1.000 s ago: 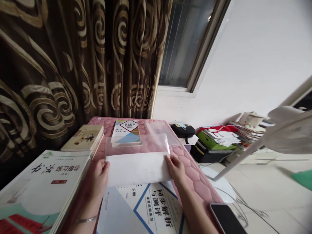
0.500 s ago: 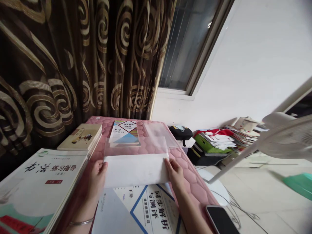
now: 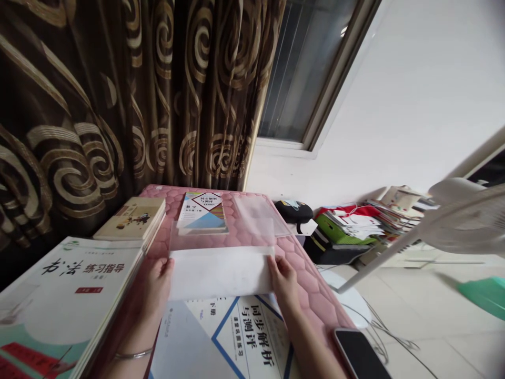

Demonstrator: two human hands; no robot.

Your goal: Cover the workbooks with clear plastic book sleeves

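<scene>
Overall, the largest item is the patterned curtain (image 3: 138,95), hanging beyond the pink worktop (image 3: 311,279). A fan (image 3: 461,218) stands to your right. Stacked books (image 3: 79,300) lie to your left, and the blue-and-white workbook (image 3: 236,342) lies directly in front of you. The white sheet (image 3: 221,273) is positioned over the far part of that workbook (clear film (image 3: 252,238) extends past its far edge); whether sheet and workbook touch cannot be determined. Farther out, a translucent sheet (image 3: 246,209) lies beside a smaller book (image 3: 202,216). Your left hand (image 3: 160,279) pinches the white sheet's left edge; your right hand (image 3: 283,279) pinches its right edge. A phone (image 3: 359,352) lies near your right forearm. A bracelet (image 3: 134,355) encircles your left wrist.
</scene>
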